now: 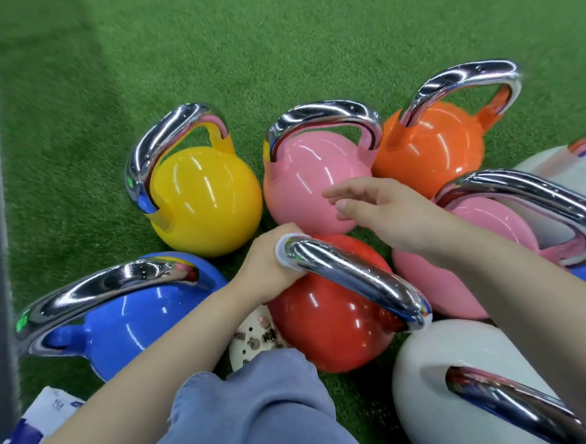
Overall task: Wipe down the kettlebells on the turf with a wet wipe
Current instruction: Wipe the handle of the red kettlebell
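Left hand (pixel 269 257) clenched round far end of chrome handle (pixel 353 280) of red kettlebell (pixel 328 322), w/ white wet wipe (pixel 281 253) wrapped betw. palm and metal; only a thin edge of wipe shows at the fist. Right hand (pixel 383 209) released, fingers relaxed and spread, hovering just beyond and right of the grip, over near side of pink kettlebell (pixel 302 180); contact w/ it cannot be told. Other bells crowd round the grip on green turf (pixel 274 51): yellow kettlebell (pixel 204 199) beyond-left, blue kettlebell (pixel 129 321) left, orange kettlebell (pixel 435 151) beyond-right, second pink kettlebell (pixel 459 273) right, white kettlebell (pixel 432 385) near-right, touching or nearly so. Nearer than the grip: white perforated clog (pixel 254 341) beside red bell, blue-grey trouser knee (pixel 255 413). Far near-left: white-blue wipe packet (pixel 39 422), print illegible.
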### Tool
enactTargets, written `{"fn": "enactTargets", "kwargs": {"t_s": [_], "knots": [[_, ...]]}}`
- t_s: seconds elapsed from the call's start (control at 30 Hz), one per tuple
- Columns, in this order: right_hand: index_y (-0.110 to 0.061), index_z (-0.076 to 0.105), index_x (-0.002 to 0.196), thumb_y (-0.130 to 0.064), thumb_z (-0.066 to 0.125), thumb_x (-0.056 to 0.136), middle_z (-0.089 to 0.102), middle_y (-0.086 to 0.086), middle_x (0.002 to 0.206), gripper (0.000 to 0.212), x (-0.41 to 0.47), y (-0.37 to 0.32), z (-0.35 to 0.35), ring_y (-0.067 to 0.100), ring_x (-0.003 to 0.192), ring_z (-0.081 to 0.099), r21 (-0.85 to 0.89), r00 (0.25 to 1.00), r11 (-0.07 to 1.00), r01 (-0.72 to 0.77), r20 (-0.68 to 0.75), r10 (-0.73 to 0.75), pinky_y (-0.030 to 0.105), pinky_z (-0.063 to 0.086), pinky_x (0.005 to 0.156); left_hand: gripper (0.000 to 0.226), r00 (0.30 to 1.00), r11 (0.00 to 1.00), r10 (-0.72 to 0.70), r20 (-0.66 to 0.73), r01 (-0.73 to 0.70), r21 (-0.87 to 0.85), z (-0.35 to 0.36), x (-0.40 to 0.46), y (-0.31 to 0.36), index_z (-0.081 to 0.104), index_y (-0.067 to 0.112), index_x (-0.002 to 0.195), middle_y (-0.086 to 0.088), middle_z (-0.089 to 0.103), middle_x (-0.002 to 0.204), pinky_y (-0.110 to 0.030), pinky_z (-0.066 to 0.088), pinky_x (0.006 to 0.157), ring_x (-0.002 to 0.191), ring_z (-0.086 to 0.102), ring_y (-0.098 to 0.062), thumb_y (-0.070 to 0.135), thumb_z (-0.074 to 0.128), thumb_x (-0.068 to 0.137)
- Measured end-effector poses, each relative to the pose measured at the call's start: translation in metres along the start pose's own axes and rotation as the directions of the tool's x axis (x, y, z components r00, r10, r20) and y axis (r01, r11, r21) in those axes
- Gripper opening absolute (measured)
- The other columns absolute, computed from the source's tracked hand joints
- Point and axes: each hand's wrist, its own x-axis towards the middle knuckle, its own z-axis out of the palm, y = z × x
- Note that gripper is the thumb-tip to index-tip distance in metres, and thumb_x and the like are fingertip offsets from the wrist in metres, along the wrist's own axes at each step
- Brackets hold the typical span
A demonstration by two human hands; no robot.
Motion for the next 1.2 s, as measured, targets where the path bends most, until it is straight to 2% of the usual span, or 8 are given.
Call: {"fn": "enactTargets", "kwargs": {"t_s": [0.17, 0.27, 0.4, 0.57, 0.63, 0.8, 0.93, 1.2], "knots": [[-0.022, 0.060, 0.119, -0.018, 0.051, 0.095, 0.061, -0.004, 0.118, 0.026, -0.030, -0.011, 0.000, 0.010, 0.111, 0.055, -0.019, 0.999, 1.000, -0.022, -0.035, 0.022, 0.028, 0.040, 0.102, 0.019, 0.990, 0.997, -0.081, 0.115, 0.082, -0.001, -0.008, -0.003, 0.003, 0.052, 0.013, 0.071, 0.003, 0.053, 0.068, -0.018, 0.038, 0.057, 0.060, 0.046, -0.003, 0.017, 0.071, 0.071], [-0.019, 0.061, 0.119, -0.015, 0.050, 0.095, 0.063, 0.002, 0.114, 0.027, -0.042, -0.010, -0.003, 0.015, 0.108, 0.058, -0.019, 0.996, 0.999, -0.036, -0.088, 0.035, 0.033, 0.042, 0.101, 0.017, 0.964, 0.959, 0.016, 0.265, -0.090, 0.269, -0.024, 0.003, 0.030, 0.051, 0.012, 0.074, 0.005, 0.052, 0.069, -0.017, 0.030, 0.056, 0.059, 0.041, -0.005, 0.015, 0.067, 0.080], [-0.019, 0.060, 0.117, -0.013, 0.047, 0.094, 0.066, 0.008, 0.107, 0.027, -0.048, -0.009, 0.000, 0.022, 0.099, 0.063, 0.027, 0.981, 0.998, -0.048, -0.189, 0.052, 0.044, 0.046, 0.094, 0.024, 0.886, 0.717, 0.064, 0.460, -0.361, 0.597, -0.019, 0.009, 0.071, 0.045, 0.023, 0.082, 0.001, 0.062, 0.086, -0.028, 0.039, 0.064, 0.078, 0.057, -0.018, 0.038, 0.064, 0.079], [-0.021, 0.058, 0.119, -0.013, 0.047, 0.093, 0.063, 0.001, 0.112, 0.030, -0.054, -0.010, 0.007, 0.018, 0.099, 0.061, 0.005, 0.956, 0.999, -0.039, -0.291, 0.039, 0.033, 0.047, 0.091, 0.073, 0.847, 0.639, -0.209, 0.488, -0.260, 0.724, -0.017, 0.006, 0.101, 0.043, 0.010, 0.119, -0.008, 0.053, 0.120, -0.036, 0.042, 0.088, 0.110, 0.051, -0.027, 0.042, 0.081, 0.064], [-0.020, 0.056, 0.123, -0.012, 0.047, 0.093, 0.063, 0.000, 0.115, 0.033, -0.054, -0.015, 0.008, 0.015, 0.099, 0.059, -0.073, 0.947, 0.997, -0.016, -0.321, -0.009, 0.027, 0.045, 0.088, 0.086, 0.834, 0.662, -0.227, 0.502, -0.246, 0.708, -0.021, 0.000, 0.108, 0.032, 0.007, 0.133, -0.009, 0.042, 0.131, -0.027, 0.032, 0.096, 0.121, 0.041, -0.025, 0.036, 0.080, 0.068], [-0.017, 0.051, 0.132, -0.014, 0.049, 0.092, 0.059, 0.008, 0.127, 0.040, -0.050, -0.040, 0.014, 0.024, 0.113, 0.056, -0.374, 0.966, 0.926, 0.048, -0.218, -0.138, 0.033, 0.044, 0.092, 0.074, 0.876, 0.839, -0.176, 0.449, -0.106, 0.535, -0.045, -0.011, 0.110, 0.030, 0.005, 0.135, -0.008, 0.037, 0.131, -0.006, 0.022, 0.081, 0.122, 0.036, -0.019, 0.013, 0.073, 0.075], [-0.013, 0.057, 0.120, -0.022, 0.049, 0.093, 0.061, 0.008, 0.116, 0.030, -0.046, -0.055, 0.038, 0.028, 0.109, 0.057, -0.641, 0.999, 0.766, 0.045, 0.051, -0.016, 0.030, 0.042, 0.078, 0.060, 0.892, 0.892, -0.267, 0.365, 0.086, 0.443, -0.064, -0.009, 0.092, 0.037, 0.006, 0.133, -0.009, 0.040, 0.135, -0.021, 0.035, 0.100, 0.129, 0.038, -0.019, -0.006, 0.061, 0.078], [-0.012, 0.059, 0.109, -0.013, 0.056, 0.086, 0.057, 0.005, 0.119, 0.023, -0.007, -0.065, 0.062, 0.028, 0.110, 0.056, -0.740, 0.946, 0.655, -0.151, 0.084, 0.314, 0.032, 0.041, 0.078, 0.054, 0.903, 0.782, -0.390, 0.179, 0.222, 0.583, -0.077, -0.010, 0.058, 0.042, 0.009, 0.128, -0.009, 0.044, 0.135, -0.030, 0.045, 0.083, 0.121, 0.046, -0.024, -0.013, 0.048, 0.080]]}}
